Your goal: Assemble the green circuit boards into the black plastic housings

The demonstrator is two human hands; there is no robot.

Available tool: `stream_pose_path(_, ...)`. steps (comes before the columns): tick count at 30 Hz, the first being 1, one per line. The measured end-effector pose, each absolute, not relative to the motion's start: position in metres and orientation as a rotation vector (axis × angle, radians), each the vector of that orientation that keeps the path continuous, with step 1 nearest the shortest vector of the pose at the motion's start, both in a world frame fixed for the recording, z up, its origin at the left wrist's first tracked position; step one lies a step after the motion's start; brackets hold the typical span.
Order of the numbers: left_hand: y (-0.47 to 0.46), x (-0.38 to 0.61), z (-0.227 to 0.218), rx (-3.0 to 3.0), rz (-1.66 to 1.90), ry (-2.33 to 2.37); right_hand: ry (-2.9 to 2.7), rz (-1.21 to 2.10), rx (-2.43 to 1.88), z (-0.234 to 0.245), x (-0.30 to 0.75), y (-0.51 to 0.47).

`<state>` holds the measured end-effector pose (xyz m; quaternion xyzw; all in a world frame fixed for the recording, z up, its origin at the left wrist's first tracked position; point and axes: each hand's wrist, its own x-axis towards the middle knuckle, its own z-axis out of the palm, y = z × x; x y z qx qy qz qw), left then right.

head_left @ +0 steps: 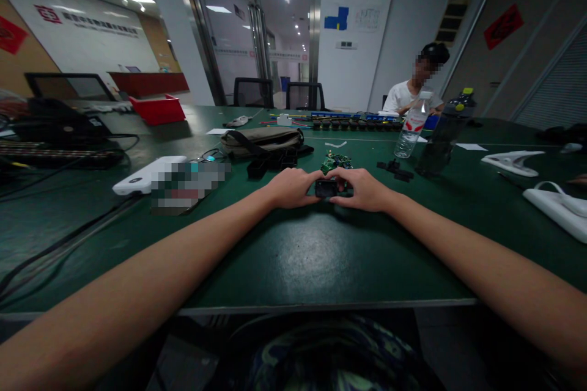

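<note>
Between my two hands is a small black plastic housing (326,188), its hollow side facing me, just above the green table. My left hand (296,187) pinches its left side with thumb and fingers. On the right side, my right hand (364,189) grips it the same way, fingers curled over the top. Right behind my fingers lies a pile of small green circuit boards (336,160). Several black plastic housings (284,159) stand to the left of the pile. Small flat black parts (395,169) lie to the right.
A grey-brown bag (261,139) lies behind the housings. A white power bank (149,174) is on the left. Two bottles, one clear (413,125) and one dark (444,134), stand at right. A red bin (158,110) sits far left. Across the table a person (408,95) sits.
</note>
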<state>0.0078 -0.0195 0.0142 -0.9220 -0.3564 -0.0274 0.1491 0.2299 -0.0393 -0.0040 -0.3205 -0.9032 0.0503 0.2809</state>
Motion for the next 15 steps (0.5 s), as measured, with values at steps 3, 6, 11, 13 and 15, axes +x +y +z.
stream_pose_path(3, -0.0195, 0.0080, 0.0141, -2.658, -0.079, -1.031, -2.425, 0.131, -0.847, -0.0039, 0.2300, -0.0392)
stream_pose_path(6, -0.0190, 0.0078, 0.0133, -2.664, -0.080, -1.032, -2.425, 0.135, -0.849, -0.0047, 0.2303, -0.0388)
stream_pose_path(11, -0.0181, 0.0072, 0.0120, -2.685, -0.089, -1.026, -2.420, 0.127, -0.855, -0.0065, 0.2308, -0.0384)
stream_pose_path(13, -0.0182, 0.0070, 0.0117, -2.682, -0.105, -1.021, -2.418, 0.126, -0.865, -0.0064, 0.2305, -0.0387)
stream_pose_path(15, -0.0185, 0.0068, 0.0116, -2.674, -0.104, -1.017, -2.420, 0.125, -0.871, -0.0057, 0.2302, -0.0392)
